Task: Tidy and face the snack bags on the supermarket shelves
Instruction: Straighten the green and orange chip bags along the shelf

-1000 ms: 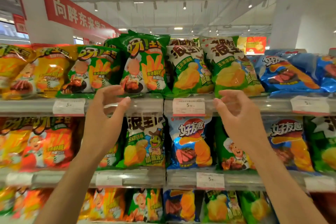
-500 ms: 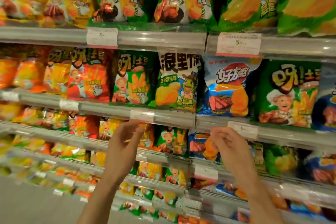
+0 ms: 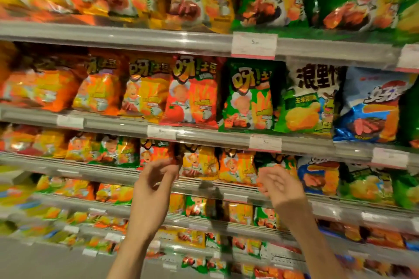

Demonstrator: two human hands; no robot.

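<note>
Snack bags fill several shelves, and motion blurs much of the view. My left hand (image 3: pixel 156 179) is raised in front of the third shelf rail (image 3: pixel 108 173). Its fingers are apart and its fingertips reach the lower right corner of a red bag (image 3: pixel 153 153). I cannot tell whether they touch it. My right hand (image 3: pixel 280 184) is up beside it with fingers spread and nothing in it, in front of an orange bag (image 3: pixel 238 167) and a green bag (image 3: pixel 282 162). A yellow bag (image 3: pixel 199 163) stands between the two hands.
The shelf above holds upright red (image 3: pixel 191 97), green (image 3: pixel 248 97), white-topped (image 3: pixel 306 97) and blue (image 3: pixel 371 106) bags. Price tags (image 3: pixel 265 142) sit on the grey rails. Lower shelves with small bags run down to the grey floor (image 3: pixel 45 263) at the bottom left.
The view has swung down and left, from the top shelves to the lower ones. Both hands have dropped with it and now sit in front of the third shelf's bags.
</note>
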